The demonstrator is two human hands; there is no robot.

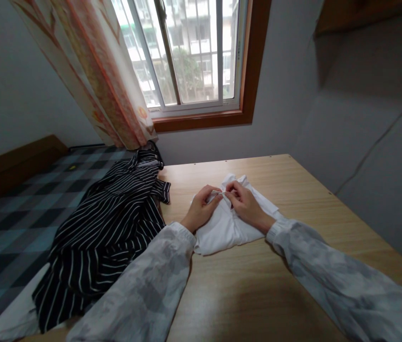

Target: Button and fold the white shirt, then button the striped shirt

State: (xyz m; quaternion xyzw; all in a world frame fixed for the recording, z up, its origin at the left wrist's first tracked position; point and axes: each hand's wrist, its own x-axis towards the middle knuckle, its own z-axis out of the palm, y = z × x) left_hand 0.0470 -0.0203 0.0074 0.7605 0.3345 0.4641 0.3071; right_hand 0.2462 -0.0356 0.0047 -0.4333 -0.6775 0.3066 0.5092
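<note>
A white cloth garment [222, 230] lies bunched and partly folded on the light wooden table [218, 294]. My left hand [202, 206] pinches its upper part from the left, thumb and fingers closed on the fabric. From the right, my right hand [245, 202] pinches the same area, its fingertips almost meeting those of the left. Between the two hands a small bit of fabric is gathered; its detail is too small to make out. The garment's lower edge spreads flat toward me, and its exact kind does not show.
Left of the table, a black garment with white stripes [111, 223] is heaped across a checked bedspread [19, 237], one part overlapping the tabletop. A curtain [104, 80] hangs beside the window [193, 52]. Walls border the table's far and right sides.
</note>
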